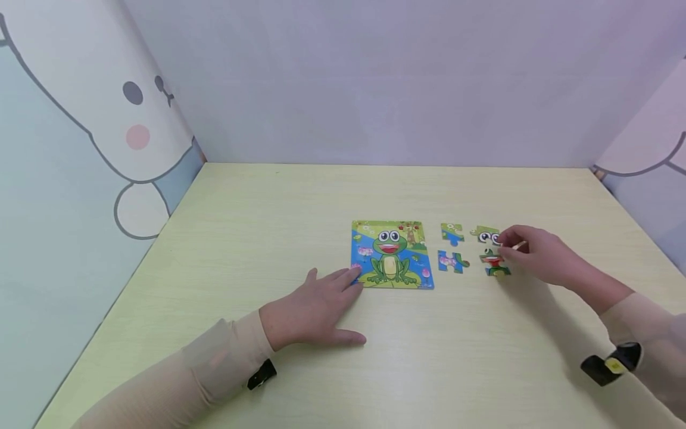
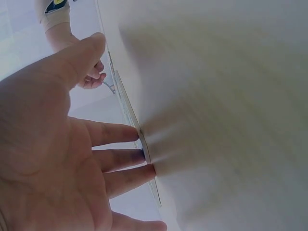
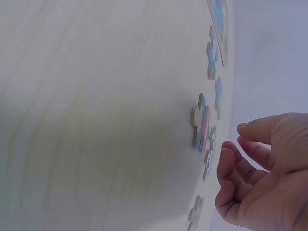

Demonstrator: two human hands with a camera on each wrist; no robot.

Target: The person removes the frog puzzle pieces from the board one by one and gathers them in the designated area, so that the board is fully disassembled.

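Observation:
A square frog picture board (image 1: 391,255) lies on the table in the head view. My left hand (image 1: 316,310) is spread flat, fingertips touching the board's lower left edge; the left wrist view shows those fingertips (image 2: 131,179) along its thin side. My right hand (image 1: 538,253) hovers at the frog-eyes piece (image 1: 486,236) and the frog-mouth piece (image 1: 495,263), thumb and fingers bent. In the right wrist view, a gap shows between thumb and fingers (image 3: 228,161) with nothing visible in it. The mouth piece (image 3: 198,127) lies close by on the tabletop.
Between the board and my right hand lie a blue-green piece (image 1: 452,233) and a pink-flower piece (image 1: 452,262). Another piece (image 3: 195,215) shows low in the right wrist view. Printed cloth walls (image 1: 375,83) stand around the pale wooden table (image 1: 300,202).

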